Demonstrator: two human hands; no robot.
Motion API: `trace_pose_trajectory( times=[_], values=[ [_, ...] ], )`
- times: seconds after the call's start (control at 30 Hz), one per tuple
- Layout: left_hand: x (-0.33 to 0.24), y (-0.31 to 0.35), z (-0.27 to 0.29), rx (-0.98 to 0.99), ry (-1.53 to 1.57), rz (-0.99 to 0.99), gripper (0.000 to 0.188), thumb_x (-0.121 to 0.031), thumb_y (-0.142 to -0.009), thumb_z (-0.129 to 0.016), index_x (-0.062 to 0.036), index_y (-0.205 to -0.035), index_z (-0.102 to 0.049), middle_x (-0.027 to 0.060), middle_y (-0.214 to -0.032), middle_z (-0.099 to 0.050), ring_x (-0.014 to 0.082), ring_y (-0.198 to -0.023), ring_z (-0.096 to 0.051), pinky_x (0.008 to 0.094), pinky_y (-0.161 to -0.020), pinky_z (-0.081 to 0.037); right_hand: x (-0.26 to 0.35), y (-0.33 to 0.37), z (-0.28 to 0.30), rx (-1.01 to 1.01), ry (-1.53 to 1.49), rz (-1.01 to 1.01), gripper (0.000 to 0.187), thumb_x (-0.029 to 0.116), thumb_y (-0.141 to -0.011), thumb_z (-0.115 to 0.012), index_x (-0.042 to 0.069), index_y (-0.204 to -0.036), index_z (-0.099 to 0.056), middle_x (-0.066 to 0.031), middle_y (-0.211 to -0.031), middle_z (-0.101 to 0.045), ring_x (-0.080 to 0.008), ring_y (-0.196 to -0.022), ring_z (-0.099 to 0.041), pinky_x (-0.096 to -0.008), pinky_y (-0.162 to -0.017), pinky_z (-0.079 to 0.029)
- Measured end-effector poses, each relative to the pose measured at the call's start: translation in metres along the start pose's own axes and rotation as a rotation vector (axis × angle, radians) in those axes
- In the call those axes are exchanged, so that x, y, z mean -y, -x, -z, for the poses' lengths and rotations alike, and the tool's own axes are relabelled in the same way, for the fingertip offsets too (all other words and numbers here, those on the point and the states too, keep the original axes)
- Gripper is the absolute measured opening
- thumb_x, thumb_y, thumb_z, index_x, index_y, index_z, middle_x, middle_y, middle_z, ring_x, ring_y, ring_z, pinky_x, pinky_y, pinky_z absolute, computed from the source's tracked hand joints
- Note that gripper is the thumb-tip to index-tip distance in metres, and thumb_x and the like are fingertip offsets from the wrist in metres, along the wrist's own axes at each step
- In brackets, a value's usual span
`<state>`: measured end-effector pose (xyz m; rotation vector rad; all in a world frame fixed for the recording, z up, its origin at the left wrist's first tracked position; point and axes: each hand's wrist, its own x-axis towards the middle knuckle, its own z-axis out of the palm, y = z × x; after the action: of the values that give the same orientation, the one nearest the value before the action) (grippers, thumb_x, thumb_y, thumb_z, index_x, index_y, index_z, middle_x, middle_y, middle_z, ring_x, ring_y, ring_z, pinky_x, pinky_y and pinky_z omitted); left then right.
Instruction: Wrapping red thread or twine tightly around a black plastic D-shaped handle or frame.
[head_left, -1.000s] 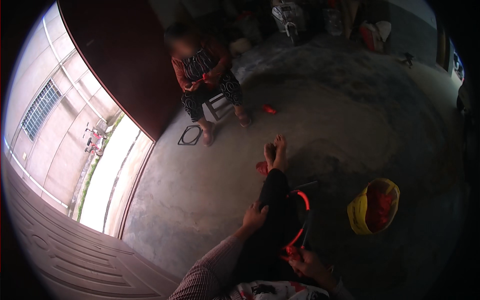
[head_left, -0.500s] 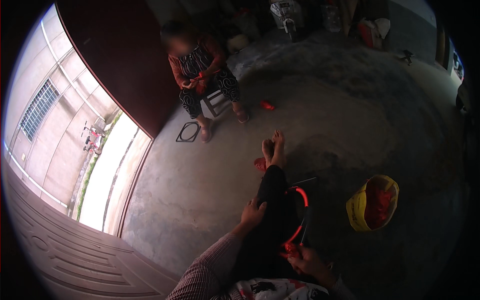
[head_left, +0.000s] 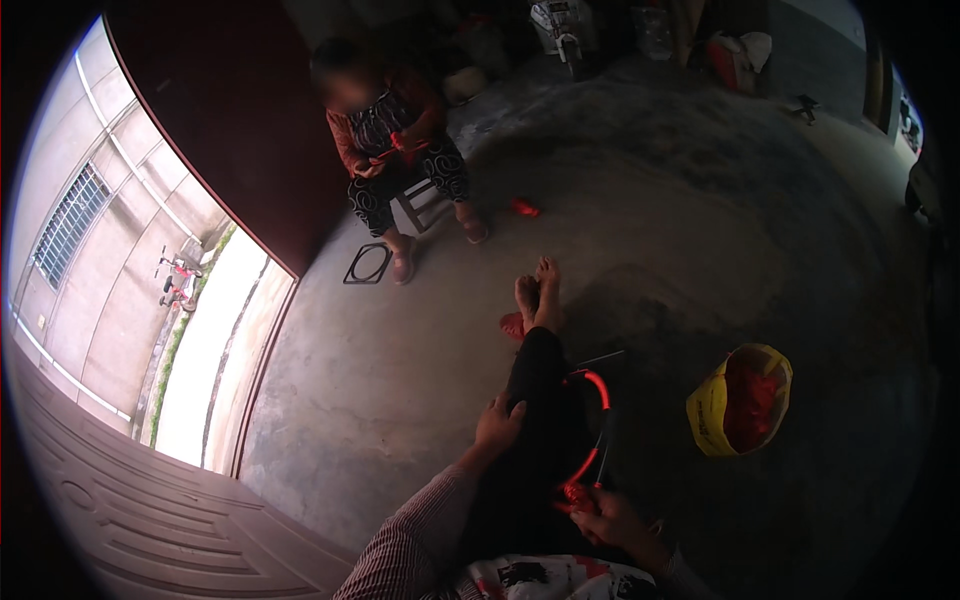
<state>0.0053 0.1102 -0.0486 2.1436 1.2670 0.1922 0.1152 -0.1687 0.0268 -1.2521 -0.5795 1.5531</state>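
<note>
My left hand (head_left: 497, 424) rests on my dark trouser leg (head_left: 535, 370), open, thumb apart and holding nothing. Low in front of my lap, my right hand (head_left: 612, 520) is closed on red knitting (head_left: 577, 494). From it a curved loop (head_left: 606, 400) runs up beside my leg, partly wrapped in red and partly a thin dark cord, like a circular needle. A thin straight rod (head_left: 600, 357) sticks out near the loop's upper end. My fingertips and part of the red piece are in shadow.
A yellow bag (head_left: 712, 415) with red material inside stands on the floor at right. Across from me a person (head_left: 385, 130) sits on a stool (head_left: 424, 207), handling something red. A red piece (head_left: 525, 207) and a square black frame (head_left: 368, 264) lie on the floor. An open doorway is at left.
The seated person's hands have moved apart, one raised with the red thing. My right hand has shifted slightly, still gripping the knitting. My left hand stays on my leg.
</note>
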Motion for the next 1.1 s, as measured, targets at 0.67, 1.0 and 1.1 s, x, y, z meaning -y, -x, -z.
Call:
trace_pose_trajectory(
  times=[0.67,1.0,1.1],
  values=[
    [-0.001,-0.003,0.001,-0.029,0.011,-0.024,0.055,-0.042,-0.093,-0.051,-0.0023,-0.130,-0.049,0.0245,-0.125,-0.055,0.0421,-0.117,-0.053,0.0480,-0.098,-0.043,-0.005,-0.002,0.004,-0.002,0.077,0.077,0.019,0.015,-0.090,-0.062,0.003,-0.104,-0.057,0.0001,-0.060,-0.055,-0.0072,-0.045,-0.051,-0.0243,-0.045,-0.042],
    [0.006,-0.006,-0.004,-0.020,0.013,-0.019,0.058,-0.045,-0.092,-0.052,-0.0018,-0.131,-0.049,0.0254,-0.125,-0.055,0.0416,-0.117,-0.052,0.0472,-0.099,-0.042,0.000,0.000,0.003,0.003,0.033,0.066,0.020,0.013,-0.090,-0.062,0.003,-0.106,-0.057,0.0007,-0.061,-0.055,-0.0061,-0.045,-0.050,-0.0231,-0.045,-0.041],
    [0.008,-0.007,-0.005,-0.035,0.013,-0.031,0.058,-0.045,-0.092,-0.052,-0.0011,-0.130,-0.050,0.0258,-0.125,-0.055,0.0419,-0.117,-0.053,0.0473,-0.099,-0.042,-0.002,-0.001,0.003,0.010,0.019,0.068,0.020,0.014,-0.090,-0.062,0.003,-0.106,-0.057,0.0008,-0.061,-0.055,-0.0059,-0.045,-0.050,-0.0230,-0.045,-0.041]
  ],
)
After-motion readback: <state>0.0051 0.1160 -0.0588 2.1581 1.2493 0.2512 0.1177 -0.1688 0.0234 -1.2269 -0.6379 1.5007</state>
